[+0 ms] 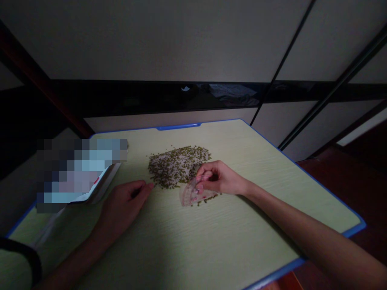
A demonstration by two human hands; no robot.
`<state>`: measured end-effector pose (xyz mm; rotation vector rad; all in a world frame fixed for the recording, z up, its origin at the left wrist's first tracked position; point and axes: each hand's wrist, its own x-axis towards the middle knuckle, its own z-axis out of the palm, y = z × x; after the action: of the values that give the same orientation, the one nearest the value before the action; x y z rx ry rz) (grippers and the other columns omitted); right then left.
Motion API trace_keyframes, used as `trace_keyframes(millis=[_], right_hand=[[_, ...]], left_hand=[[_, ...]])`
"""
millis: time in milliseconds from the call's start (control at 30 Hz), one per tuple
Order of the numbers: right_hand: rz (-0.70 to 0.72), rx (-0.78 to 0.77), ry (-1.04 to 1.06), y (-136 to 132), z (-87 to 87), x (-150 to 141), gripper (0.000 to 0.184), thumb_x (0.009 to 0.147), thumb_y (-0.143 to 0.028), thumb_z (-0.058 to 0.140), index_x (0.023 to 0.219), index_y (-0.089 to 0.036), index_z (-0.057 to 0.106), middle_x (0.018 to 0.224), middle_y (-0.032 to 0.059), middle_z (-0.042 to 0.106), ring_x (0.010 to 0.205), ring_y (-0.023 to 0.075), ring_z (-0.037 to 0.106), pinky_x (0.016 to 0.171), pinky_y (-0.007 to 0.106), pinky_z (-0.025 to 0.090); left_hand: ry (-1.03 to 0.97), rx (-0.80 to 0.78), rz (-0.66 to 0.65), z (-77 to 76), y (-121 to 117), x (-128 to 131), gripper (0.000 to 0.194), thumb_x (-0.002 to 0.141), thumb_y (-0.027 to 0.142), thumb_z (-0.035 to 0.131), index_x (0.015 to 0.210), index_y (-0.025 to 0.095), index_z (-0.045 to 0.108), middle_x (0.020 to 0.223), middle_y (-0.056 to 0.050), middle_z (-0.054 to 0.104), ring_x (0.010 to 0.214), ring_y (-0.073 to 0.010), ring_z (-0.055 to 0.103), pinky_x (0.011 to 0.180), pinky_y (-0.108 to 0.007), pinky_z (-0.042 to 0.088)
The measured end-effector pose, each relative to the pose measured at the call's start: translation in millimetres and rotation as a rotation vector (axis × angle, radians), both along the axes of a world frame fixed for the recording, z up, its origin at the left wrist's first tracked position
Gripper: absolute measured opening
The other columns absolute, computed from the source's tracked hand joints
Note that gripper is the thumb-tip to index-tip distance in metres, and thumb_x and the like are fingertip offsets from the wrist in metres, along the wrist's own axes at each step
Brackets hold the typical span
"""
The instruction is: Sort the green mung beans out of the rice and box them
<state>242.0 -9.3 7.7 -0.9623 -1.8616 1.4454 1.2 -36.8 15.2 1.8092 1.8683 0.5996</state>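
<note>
A pile of small green beans mixed with pale grains [175,165] lies spread on the table [256,229]. In my right hand [222,177] a clear plastic protractor [189,195] with pinkish-red markings is pinched between thumb and fingers. It tilts over the pile's near right edge, and a few green beans show below and beside it. My left hand [123,205] rests on the tabletop left of the pile, fingers curled and thumb against the index finger. Its fingertips come close to the pile's near left edge; whatever they hold, if anything, is hidden.
At the table's left side lies a flat, partly blurred-out object [87,173] with a pale edge. A blue rim with a blue handle [179,126] borders the table. Behind it stand pale cabinet doors [163,40] with a dark glossy band. A black curved strap or cable [27,253] crosses the lower left.
</note>
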Motion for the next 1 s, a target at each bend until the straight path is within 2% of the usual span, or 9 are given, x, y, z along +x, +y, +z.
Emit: trace_keyframes(millis=[100, 233, 300, 367, 467, 533, 633, 1000], right_hand=[[-0.064, -0.008, 0.041, 2.9, 3.2, 4.3, 0.016, 0.066, -0.025, 0.064, 0.072, -0.015, 0.053, 0.059, 0.0004, 0.062, 0.045, 0.0071, 0.047, 0.044, 0.02, 0.032], [-0.325, 0.003, 0.038, 5.5, 6.7, 28.1, 0.02, 0.066, -0.028, 0.065, 0.075, -0.015, 0.053, 0.059, 0.0014, 0.063, 0.041, 0.0063, 0.044, 0.04, 0.02, 0.028], [-0.458, -0.022, -0.041, 1.1, 6.3, 45.6, 0.027, 0.063, -0.031, 0.066, 0.079, -0.016, 0.051, 0.057, 0.0011, 0.063, 0.037, 0.0065, 0.042, 0.037, 0.02, 0.024], [-0.584, -0.006, -0.103, -7.5, 4.6, 63.5, 0.031, 0.062, -0.036, 0.065, 0.082, -0.017, 0.051, 0.058, 0.0019, 0.063, 0.041, 0.0107, 0.048, 0.038, 0.021, 0.027], [-0.729, 0.144, -0.298, -24.3, 0.7, 83.4, 0.027, 0.066, -0.039, 0.061, 0.075, -0.015, 0.054, 0.061, 0.0049, 0.062, 0.051, 0.0142, 0.053, 0.044, 0.024, 0.034], [-0.751, 0.207, -0.421, -35.0, -1.5, 88.0, 0.025, 0.068, -0.039, 0.059, 0.072, -0.014, 0.057, 0.063, 0.006, 0.062, 0.052, 0.014, 0.051, 0.046, 0.025, 0.035], [-0.745, 0.218, -0.491, -47.2, -3.0, 81.4, 0.023, 0.071, -0.038, 0.057, 0.069, -0.014, 0.056, 0.06, 0.0049, 0.06, 0.05, 0.0131, 0.048, 0.046, 0.025, 0.034], [-0.671, 0.186, -0.363, -62.5, -4.1, 31.2, 0.017, 0.069, -0.03, 0.058, 0.063, -0.018, 0.048, 0.057, 0.002, 0.054, 0.049, 0.0113, 0.044, 0.046, 0.025, 0.034]], left_hand=[[0.0, 0.003, -0.01, -1.1, -0.4, -0.7, 0.036, 0.071, 0.047, 0.037, 0.046, 0.022, 0.034, 0.045, 0.006, 0.033, 0.049, -0.0122, 0.038, 0.051, -0.025, 0.026], [0.008, 0.021, -0.015, -2.6, -0.3, -1.5, 0.036, 0.071, 0.047, 0.037, 0.046, 0.022, 0.032, 0.043, 0.006, 0.032, 0.047, -0.0122, 0.037, 0.05, -0.026, 0.024], [0.0, 0.029, -0.022, -2.4, -0.5, -1.4, 0.036, 0.072, 0.046, 0.036, 0.046, 0.022, 0.032, 0.043, 0.006, 0.033, 0.046, -0.0123, 0.038, 0.049, -0.026, 0.024], [0.009, 0.031, -0.013, -1.8, -0.9, -1.4, 0.035, 0.072, 0.045, 0.036, 0.046, 0.022, 0.033, 0.042, 0.006, 0.033, 0.046, -0.0124, 0.038, 0.048, -0.026, 0.023], [0.029, 0.047, -0.021, -1.2, -1.2, -1.7, 0.036, 0.072, 0.046, 0.036, 0.046, 0.022, 0.035, 0.042, 0.005, 0.035, 0.047, -0.0131, 0.04, 0.048, -0.026, 0.023], [0.03, 0.055, -0.033, -1.1, -1.1, -1.8, 0.036, 0.072, 0.046, 0.036, 0.046, 0.022, 0.036, 0.042, 0.005, 0.036, 0.047, -0.0132, 0.04, 0.048, -0.026, 0.023], [0.02, 0.057, -0.044, -0.7, -0.9, -1.3, 0.035, 0.072, 0.045, 0.036, 0.046, 0.022, 0.035, 0.042, 0.005, 0.035, 0.046, -0.0128, 0.04, 0.048, -0.026, 0.023], [0.023, 0.076, -0.04, 0.3, -1.8, 1.0, 0.035, 0.072, 0.043, 0.037, 0.045, 0.022, 0.033, 0.04, 0.005, 0.034, 0.046, -0.0121, 0.038, 0.048, -0.026, 0.021]])
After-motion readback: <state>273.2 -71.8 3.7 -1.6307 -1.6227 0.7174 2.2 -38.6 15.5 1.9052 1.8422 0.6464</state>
